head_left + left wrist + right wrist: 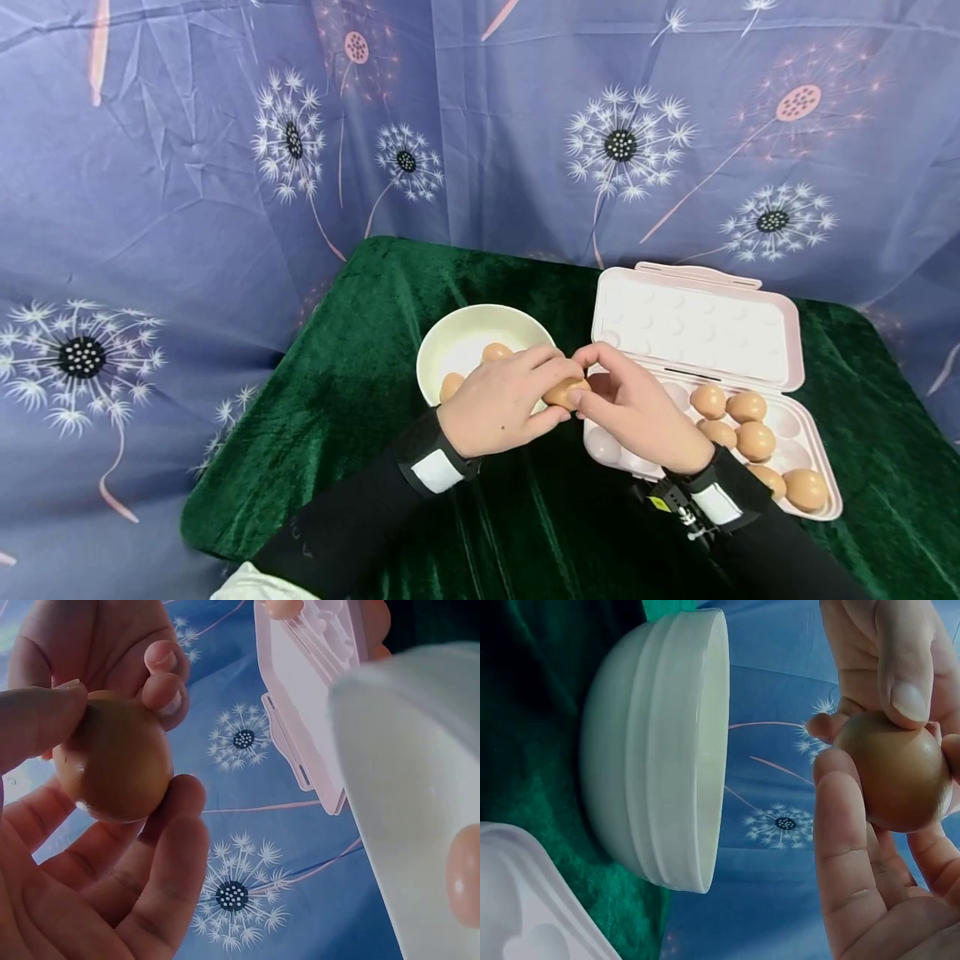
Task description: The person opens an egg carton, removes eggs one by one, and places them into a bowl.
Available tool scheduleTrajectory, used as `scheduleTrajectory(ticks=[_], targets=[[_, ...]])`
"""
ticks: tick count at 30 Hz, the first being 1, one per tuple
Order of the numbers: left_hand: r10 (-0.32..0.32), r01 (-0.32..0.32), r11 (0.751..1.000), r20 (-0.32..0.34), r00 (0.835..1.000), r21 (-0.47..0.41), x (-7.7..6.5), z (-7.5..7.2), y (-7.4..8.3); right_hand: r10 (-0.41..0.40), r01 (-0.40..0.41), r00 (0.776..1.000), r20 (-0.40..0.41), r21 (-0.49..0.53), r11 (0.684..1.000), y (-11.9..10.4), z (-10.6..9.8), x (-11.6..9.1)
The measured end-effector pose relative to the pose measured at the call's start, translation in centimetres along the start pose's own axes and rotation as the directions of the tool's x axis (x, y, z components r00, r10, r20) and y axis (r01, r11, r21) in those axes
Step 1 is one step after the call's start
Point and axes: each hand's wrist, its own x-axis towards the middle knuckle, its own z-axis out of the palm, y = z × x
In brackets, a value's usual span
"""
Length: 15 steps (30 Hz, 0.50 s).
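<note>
Both hands meet at one brown egg [564, 393], held above the table between the bowl and the egg carton. My left hand [501, 400] grips it from the left, its thumb pressed on the shell [896, 772] in the right wrist view. From the other side, the fingertips of my right hand [648, 417] pinch the same egg [116, 761]. A pale cream bowl [433, 354] stands behind and below my left hand, with brown eggs inside; the hand hides part of it. To the right lies a pink egg carton [828, 492], partly covered by my right hand.
The carton's lid [697, 325] is folded back, away from me. Several brown eggs [755, 441] sit in its right-hand cups. Dark green velvet cloth [315, 450] covers the table. A blue curtain with dandelion prints [517, 167] hangs behind it.
</note>
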Motion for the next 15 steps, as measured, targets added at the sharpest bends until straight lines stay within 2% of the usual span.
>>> scheduleTrajectory(ticks=[7, 11, 15], targets=[[-0.007, 0.005, 0.999, 0.042, 0.999, 0.054, 0.2, -0.8, -1.3, -0.013, 0.012, 1.000, -0.016, -0.033, 0.999, 0.4, 0.0, 0.3], [-0.078, 0.062, 0.989, 0.112, 0.991, 0.133, 0.8, -1.6, -3.1, -0.025, 0.020, 0.998, -0.055, -0.084, 0.996, 0.7, -0.3, 0.2], [-0.166, 0.119, 0.966, 0.197, 0.966, 0.230, 1.6, -2.4, -5.4, -0.013, 0.002, 0.997, -0.081, -0.129, 0.992, 1.1, -0.5, 0.0]])
